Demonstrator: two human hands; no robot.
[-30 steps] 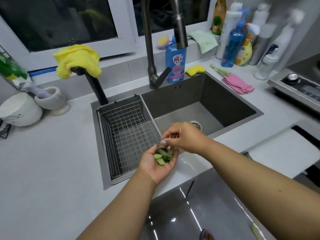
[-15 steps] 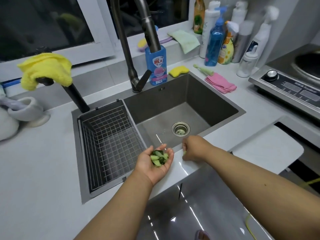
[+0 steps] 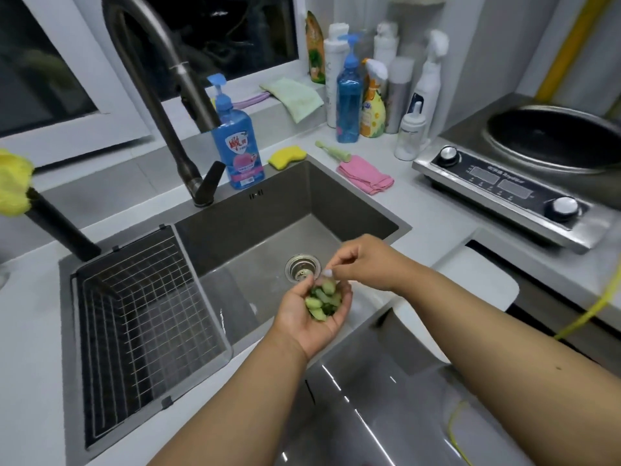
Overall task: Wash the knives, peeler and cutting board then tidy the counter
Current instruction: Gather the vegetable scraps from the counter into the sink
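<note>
Head view: the left hand (image 3: 311,316) is cupped palm-up over the sink (image 3: 353,196), fingers curled round wet green vegetable scraps (image 3: 322,299). The right hand (image 3: 364,264) pinches one piece above them. Light, soft, slippery: best cradled, not squeezed.

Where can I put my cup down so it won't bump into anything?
Bare counter left of the wire basket, and between the pink cloth and the stove. Crowded: the back corner of bottles.
</note>
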